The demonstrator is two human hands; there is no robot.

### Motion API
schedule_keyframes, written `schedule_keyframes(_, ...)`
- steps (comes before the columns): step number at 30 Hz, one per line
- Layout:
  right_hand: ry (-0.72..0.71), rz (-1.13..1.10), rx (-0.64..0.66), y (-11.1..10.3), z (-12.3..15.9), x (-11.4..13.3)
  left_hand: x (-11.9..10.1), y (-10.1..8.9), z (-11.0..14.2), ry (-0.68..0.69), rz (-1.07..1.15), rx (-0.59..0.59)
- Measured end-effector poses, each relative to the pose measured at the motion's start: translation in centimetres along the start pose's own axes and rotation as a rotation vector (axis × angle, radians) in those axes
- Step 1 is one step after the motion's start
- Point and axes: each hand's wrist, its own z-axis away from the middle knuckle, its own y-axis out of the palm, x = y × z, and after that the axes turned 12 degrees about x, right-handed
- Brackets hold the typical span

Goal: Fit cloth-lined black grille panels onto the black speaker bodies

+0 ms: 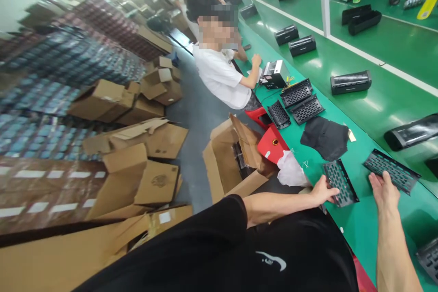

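Note:
My left hand (323,190) rests on the near end of a black perforated grille panel (340,182) lying on the green belt (369,219); the fingers curl against its edge. My right hand (385,189) reaches toward a second black grille panel (392,171), fingertips touching its near edge, fingers stretched out. A black cloth (325,138) lies just beyond the panels. A white plastic bag (290,169) sits at the belt's edge left of my left hand.
More grille panels (301,100) and black speaker housings (351,82) lie along the belt. A seated person in a white shirt (221,77) works further up. An open carton (232,159) stands beside a red stool (272,143). Cartons (137,169) pile on the floor.

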Motion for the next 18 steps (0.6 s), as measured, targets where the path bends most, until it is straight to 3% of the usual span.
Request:
schedule_keyframes(4,0.032,0.245,0.016,-0.5,3.4,-0.7,1.6,0.5,-1.0,-0.203,0.143,0.293)
schedule_keyframes(6,-0.014,0.438,-0.011,-0.9,5.1,-0.6,1.1,-0.2,-0.8,-0.331,-0.014,0.503)
schedule_keyframes(8,-0.132,0.686,-0.039,-0.1,6.1,0.0,-0.1,-1.8,-0.4,-0.363,-0.208,0.588)
schedule_keyframes(9,-0.197,0.796,-0.032,0.9,6.2,0.5,-0.9,-2.8,-0.3,-0.313,-0.288,0.536)
schedule_keyframes(11,-0.295,0.958,0.079,4.5,6.0,1.5,-2.6,-5.5,-0.6,-0.124,-0.385,0.248)
schedule_keyframes(14,-0.350,1.063,0.331,12.7,5.1,2.1,-5.1,-10.5,-2.4,0.123,-0.429,-0.238)
schedule_keyframes(15,-0.360,1.090,0.380,15.7,4.6,1.9,-5.9,-12.2,-3.3,0.160,-0.423,-0.337)
schedule_keyframes(18,-0.350,1.164,0.442,23.2,3.3,0.7,-7.3,-16.6,-5.4,0.193,-0.378,-0.470)
